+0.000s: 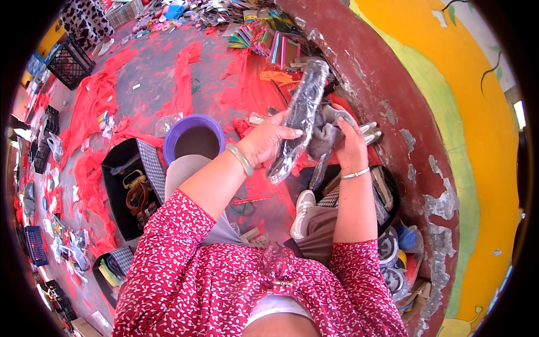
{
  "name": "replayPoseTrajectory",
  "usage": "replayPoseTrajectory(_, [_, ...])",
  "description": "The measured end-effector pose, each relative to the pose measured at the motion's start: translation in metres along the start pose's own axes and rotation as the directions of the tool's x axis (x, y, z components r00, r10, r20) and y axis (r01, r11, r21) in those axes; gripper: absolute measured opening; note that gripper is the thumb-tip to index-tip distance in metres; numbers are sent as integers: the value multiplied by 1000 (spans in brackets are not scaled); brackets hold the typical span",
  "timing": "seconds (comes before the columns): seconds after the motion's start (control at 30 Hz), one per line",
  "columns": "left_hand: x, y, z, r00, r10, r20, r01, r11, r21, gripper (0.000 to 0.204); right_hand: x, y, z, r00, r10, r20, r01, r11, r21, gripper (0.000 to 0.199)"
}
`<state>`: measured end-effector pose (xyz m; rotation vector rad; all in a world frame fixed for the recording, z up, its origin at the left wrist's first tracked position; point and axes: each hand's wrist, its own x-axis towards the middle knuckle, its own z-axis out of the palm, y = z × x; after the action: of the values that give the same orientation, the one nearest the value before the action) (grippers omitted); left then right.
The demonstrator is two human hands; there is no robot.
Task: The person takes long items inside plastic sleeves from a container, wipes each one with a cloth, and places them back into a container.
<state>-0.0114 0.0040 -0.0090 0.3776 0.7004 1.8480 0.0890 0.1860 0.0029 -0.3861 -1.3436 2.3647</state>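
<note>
My left hand (269,139) is closed on a long black item in clear shiny plastic wrap (307,104), its thumb lying across the wrap. What is inside the wrap I cannot make out. Bunched in my right hand (352,147) is a grey cloth (325,135), which touches the right side of the wrapped item. A dark strip (320,171) hangs below the cloth. Under my right forearm stands a black bin (396,196) with flat pieces in it.
A purple bucket (170,147) stands to the left, beside a black bin with a checked lining (115,194) that holds belts or straps. Red cloth (185,78) litters the floor. Along the right runs a peeling painted wall (421,129). Piled goods (208,14) lie at the back.
</note>
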Motion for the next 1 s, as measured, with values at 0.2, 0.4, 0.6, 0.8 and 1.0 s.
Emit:
replayPoseTrajectory(0.2, [-1,10,-9,998,45,-54,-41,996,76,38,4,-14,-28,848,-522,95,319,357,-878,20])
replayPoseTrajectory(0.4, [2,2,-12,999,31,-33,-25,986,167,36,-3,-34,-28,895,-438,-81,182,526,-831,18])
replayPoseTrajectory(0.6, [2,-3,-9,999,-18,-41,28,963,267,33,-10,-48,-22,770,-633,-85,215,382,-899,20])
replayPoseTrajectory(0.8, [4,-6,-13,999,-37,-24,43,948,315,33,-9,-50,-26,764,-635,-117,309,519,-797,23])
replayPoseTrajectory(1.0, [3,-8,-15,1000,15,-17,-9,941,339,32,-24,-65,-22,939,-294,-180,208,900,-383,22])
